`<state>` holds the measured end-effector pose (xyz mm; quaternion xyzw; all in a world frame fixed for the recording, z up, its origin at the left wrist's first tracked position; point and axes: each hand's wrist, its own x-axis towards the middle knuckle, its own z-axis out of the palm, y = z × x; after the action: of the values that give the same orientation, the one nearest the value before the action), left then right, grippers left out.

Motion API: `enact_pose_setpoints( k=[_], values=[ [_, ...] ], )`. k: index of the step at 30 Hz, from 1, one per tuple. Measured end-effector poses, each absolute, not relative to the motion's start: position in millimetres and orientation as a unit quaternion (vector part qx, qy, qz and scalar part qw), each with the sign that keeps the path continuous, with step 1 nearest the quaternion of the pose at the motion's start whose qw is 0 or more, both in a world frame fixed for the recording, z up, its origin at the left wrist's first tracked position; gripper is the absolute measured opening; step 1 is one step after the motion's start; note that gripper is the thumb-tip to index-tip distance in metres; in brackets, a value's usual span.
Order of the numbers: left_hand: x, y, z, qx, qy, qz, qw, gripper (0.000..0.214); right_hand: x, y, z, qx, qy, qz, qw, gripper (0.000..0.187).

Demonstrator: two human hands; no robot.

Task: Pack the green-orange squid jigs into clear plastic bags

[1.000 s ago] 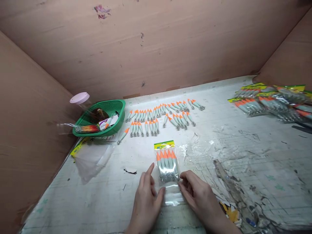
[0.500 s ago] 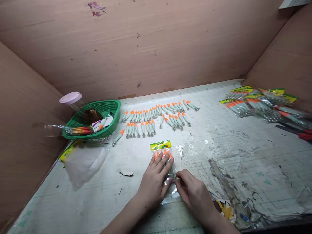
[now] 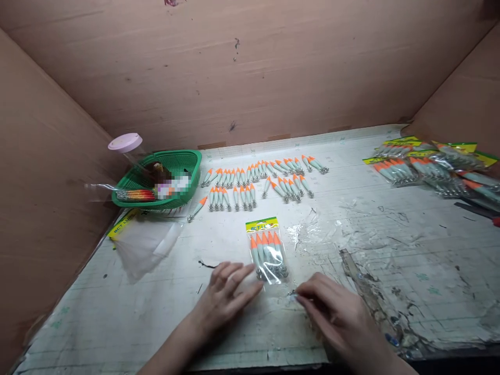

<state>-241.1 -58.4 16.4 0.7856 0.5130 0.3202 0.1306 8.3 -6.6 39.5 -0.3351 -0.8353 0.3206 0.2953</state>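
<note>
A clear packet (image 3: 267, 255) of squid jigs with orange heads and pale green bodies lies flat on the table before me, its yellow header card upward. My left hand (image 3: 230, 291) rests at its lower left corner, fingers stretched out and the fingertips by the edge. To the lower right of the packet, my right hand (image 3: 332, 307) has thumb and forefinger pinched together, apart from the packet. A tiny dark bit shows at those fingertips, too small to name. Loose squid jigs (image 3: 236, 199) lie in rows beyond the packet.
A green basket (image 3: 195, 177) at the back left holds a pink-lidded clear container (image 3: 125, 141) and colourful jigs. Flat printed bags (image 3: 146, 245) lie in front of it. Filled packets (image 3: 394, 169) are heaped at the far right, near dark-bladed scissors (image 3: 474, 209). Cardboard walls (image 3: 250, 78) enclose the table.
Both hands have come off the packet's face, the left to the lower left, the right to the lower right. The plastic flap below the jigs no longer shows. The view has shifted slightly.
</note>
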Motion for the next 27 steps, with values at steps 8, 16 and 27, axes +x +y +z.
enact_pose_setpoints(
  k=[8, 16, 27],
  values=[
    [-207, -61, 3, 0.796, 0.443, 0.389, 0.139, 0.022, -33, -8, 28, -0.343, -0.765, 0.499, 0.217, 0.004],
    [-214, -67, 1, 0.798, 0.394, 0.432, 0.146, 0.012, -35, -7, 41, -0.282, -0.787, 0.523, 0.167, 0.008],
    [-214, -66, 5, 0.823, 0.437, 0.363, 0.008, 0.027, 132, 64, 18, -0.649, -0.611, 0.232, 0.389, 0.03]
  ],
)
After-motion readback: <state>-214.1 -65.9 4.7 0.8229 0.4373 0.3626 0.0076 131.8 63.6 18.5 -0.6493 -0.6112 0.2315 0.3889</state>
